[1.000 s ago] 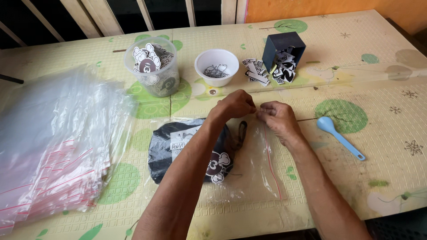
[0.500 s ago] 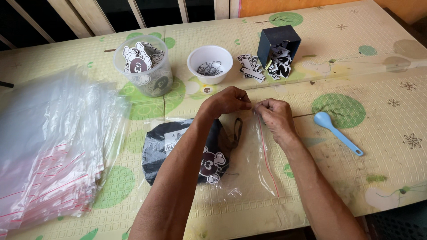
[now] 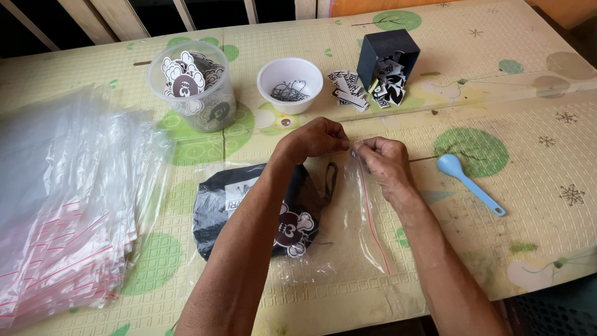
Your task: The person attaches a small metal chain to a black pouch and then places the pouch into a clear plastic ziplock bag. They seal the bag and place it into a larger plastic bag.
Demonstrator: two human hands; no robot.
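A clear zip bag (image 3: 348,242) with a red seal line lies on the table, with a black pouch (image 3: 217,208) bearing a white cartoon print inside it. My left hand (image 3: 314,138) and my right hand (image 3: 382,158) meet at the far end of the bag's seal. Both pinch the bag's top edge between thumb and fingers. My left forearm crosses over the pouch and hides part of it.
A thick stack of clear zip bags (image 3: 68,205) lies at the left. Behind my hands stand a clear cup of stickers (image 3: 193,84), a white bowl of small metal hooks (image 3: 290,84) and a dark box of printed tags (image 3: 387,59). A blue plastic spoon (image 3: 466,180) lies at the right.
My hands stay pinched together at the bag's top end. The camera has tilted, so the whole scene sits a little lower in view.
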